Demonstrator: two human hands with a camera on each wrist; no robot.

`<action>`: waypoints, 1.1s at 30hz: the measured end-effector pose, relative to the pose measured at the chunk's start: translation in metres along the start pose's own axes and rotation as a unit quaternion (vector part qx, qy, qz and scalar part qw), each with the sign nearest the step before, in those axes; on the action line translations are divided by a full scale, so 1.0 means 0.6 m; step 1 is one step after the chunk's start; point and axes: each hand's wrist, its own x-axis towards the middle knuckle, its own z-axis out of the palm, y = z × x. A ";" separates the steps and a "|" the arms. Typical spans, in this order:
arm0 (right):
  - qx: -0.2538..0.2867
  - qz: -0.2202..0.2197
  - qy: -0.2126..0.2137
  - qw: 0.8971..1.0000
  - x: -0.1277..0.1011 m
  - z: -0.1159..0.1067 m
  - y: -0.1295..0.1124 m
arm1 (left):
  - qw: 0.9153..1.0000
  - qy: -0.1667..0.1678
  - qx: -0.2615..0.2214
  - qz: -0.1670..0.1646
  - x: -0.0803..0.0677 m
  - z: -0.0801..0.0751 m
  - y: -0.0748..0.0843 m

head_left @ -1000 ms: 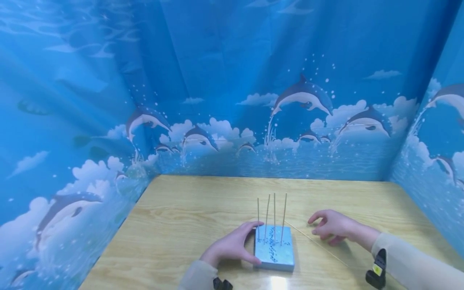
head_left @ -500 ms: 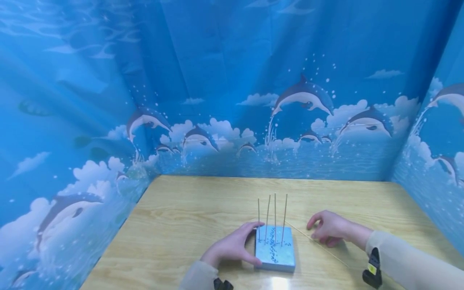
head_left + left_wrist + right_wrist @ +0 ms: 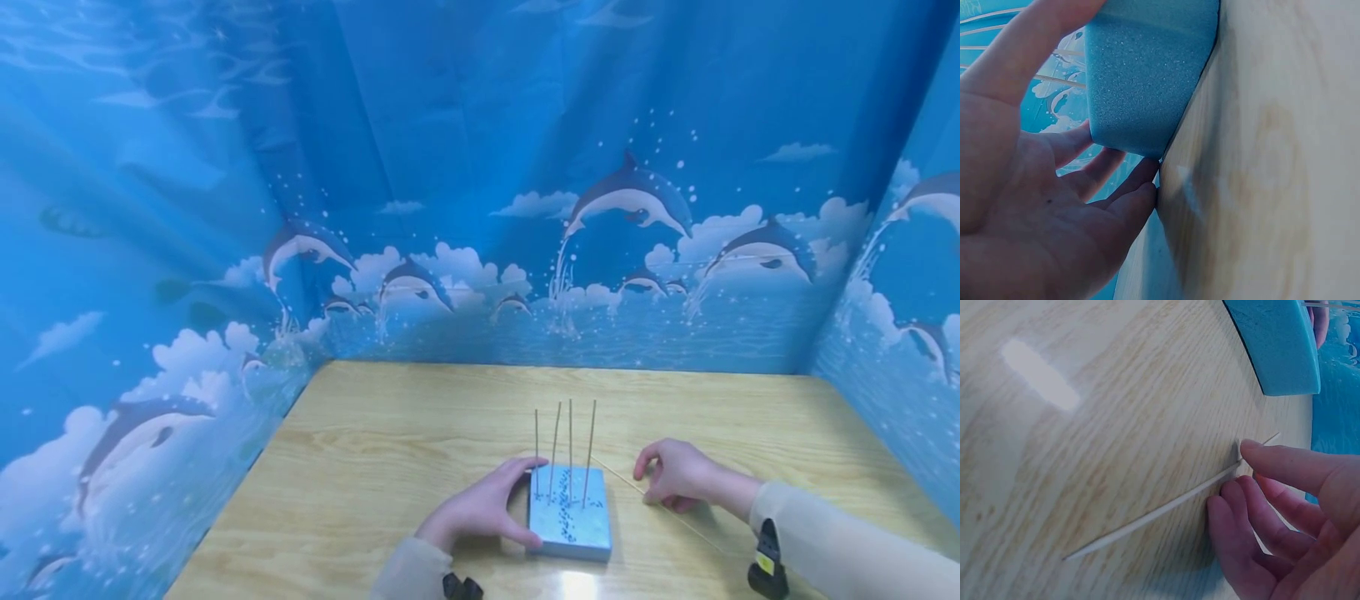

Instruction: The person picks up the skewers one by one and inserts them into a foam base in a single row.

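Observation:
A light blue foam block (image 3: 573,525) with dark pricks in its top sits on the wooden table. Several thin sticks (image 3: 571,442) stand upright in it. My left hand (image 3: 480,504) holds the block from its left side, thumb at the near corner and fingers at the far one; in the left wrist view the fingertips (image 3: 1100,164) reach its end. To the right, a bamboo skewer (image 3: 1154,514) with a pointed end lies slantwise on the table. My right hand (image 3: 678,475) is over it, thumb tip at the skewer, bent fingers across from the thumb with a gap between.
The wooden table (image 3: 397,433) extends to left, back and right of the block. Blue curtains (image 3: 450,167) printed with dolphins enclose it on three sides. A bright light reflection (image 3: 577,586) shows on the tabletop in front of the block.
My right hand has moved slightly left and down to the skewer, its thumb coming in to it. The left hand and block stay in place.

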 end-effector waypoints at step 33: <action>0.042 0.026 -0.002 0.999 0.005 -0.024 0.006 | 1.000 -0.001 -0.005 0.000 0.001 0.002 -0.004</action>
